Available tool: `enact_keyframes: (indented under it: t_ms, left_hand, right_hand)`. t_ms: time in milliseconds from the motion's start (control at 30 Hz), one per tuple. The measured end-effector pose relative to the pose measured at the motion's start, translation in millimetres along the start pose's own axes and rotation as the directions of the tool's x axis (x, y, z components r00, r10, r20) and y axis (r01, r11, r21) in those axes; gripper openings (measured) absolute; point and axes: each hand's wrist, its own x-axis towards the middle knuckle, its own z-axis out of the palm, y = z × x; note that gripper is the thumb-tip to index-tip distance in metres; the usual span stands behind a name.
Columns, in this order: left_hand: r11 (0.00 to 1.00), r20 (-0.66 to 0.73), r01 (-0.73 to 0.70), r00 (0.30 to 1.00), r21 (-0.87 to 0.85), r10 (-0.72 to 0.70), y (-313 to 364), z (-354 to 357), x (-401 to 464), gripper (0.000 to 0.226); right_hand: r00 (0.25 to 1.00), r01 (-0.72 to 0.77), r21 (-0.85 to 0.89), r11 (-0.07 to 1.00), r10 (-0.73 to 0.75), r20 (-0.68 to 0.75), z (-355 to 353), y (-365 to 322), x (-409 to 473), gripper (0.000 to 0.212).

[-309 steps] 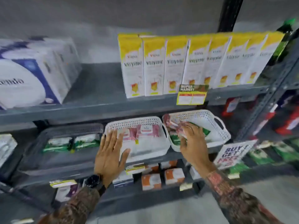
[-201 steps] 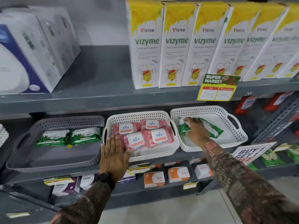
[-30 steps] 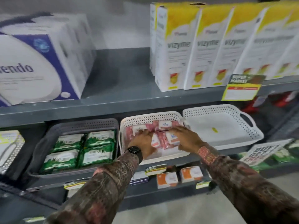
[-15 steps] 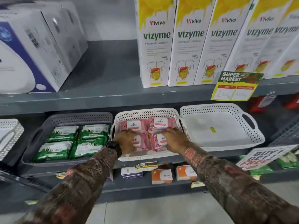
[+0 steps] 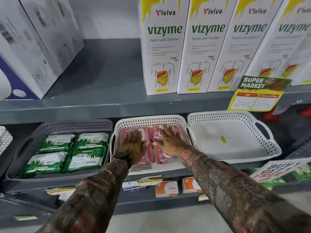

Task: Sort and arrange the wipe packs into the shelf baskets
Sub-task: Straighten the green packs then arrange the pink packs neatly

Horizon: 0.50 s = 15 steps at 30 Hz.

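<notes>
Three baskets stand side by side on the middle shelf. The grey basket on the left holds several green wipe packs laid flat in a block. The middle white basket holds several pink wipe packs. My left hand and my right hand lie flat, palms down, fingers stretched, on top of the pink packs, left on the left ones and right on the right ones. The right white basket holds no packs, only a small yellow sticker on its floor.
The upper shelf edge hangs just above the baskets, carrying tall white and yellow boxes and a large white box. A yellow price tag hangs at the right. Small orange boxes sit on the shelf below.
Both hands have slid further back over the pink packs and flattened out on them. Over the longer span, the green packs left the right white basket and the grey basket gained packs.
</notes>
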Motion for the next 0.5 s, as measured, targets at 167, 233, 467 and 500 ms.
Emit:
enact_keyframes:
  t_ms: [167, 233, 467, 500]
  left_hand:
    - [0.999, -0.008, -0.018, 1.000, -0.036, 0.018, -4, 3, -4, 0.077]
    - [1.000, 0.002, -0.019, 1.000, -0.019, 0.019, -1, 4, -5, 0.077]
    - [0.999, 0.062, -0.002, 0.998, -0.035, 0.004, 0, 20, 2, 0.077]
    - [1.000, 0.066, 0.002, 0.998, -0.031, 0.000, 0, 20, 2, 0.077]
  right_hand:
    - [0.984, 0.105, -0.062, 0.993, -0.113, -0.140, 12, 8, -8, 0.080]
    - [0.990, 0.063, -0.076, 0.995, -0.071, -0.119, 15, 5, -8, 0.080]
    - [0.998, 0.039, -0.131, 0.991, -0.046, -0.051, 21, 0, -9, 0.078]
    - [0.998, 0.034, -0.138, 0.990, -0.040, -0.042, 19, -1, -11, 0.078]
